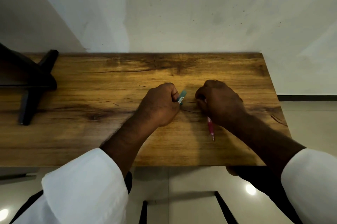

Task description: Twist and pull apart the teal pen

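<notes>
Pink pen (211, 127) tip toward camera

Pink pen's (211, 127) upper half hidden under right hand (220, 103).

Plain room: wooden desk (91, 132) against bare white wall (200, 14).

Teal case (182, 96) with white label; pink-red pen (211, 127); brown grained wooden table (91, 132); white sleeves (87, 187); black stand (32, 85)
</notes>
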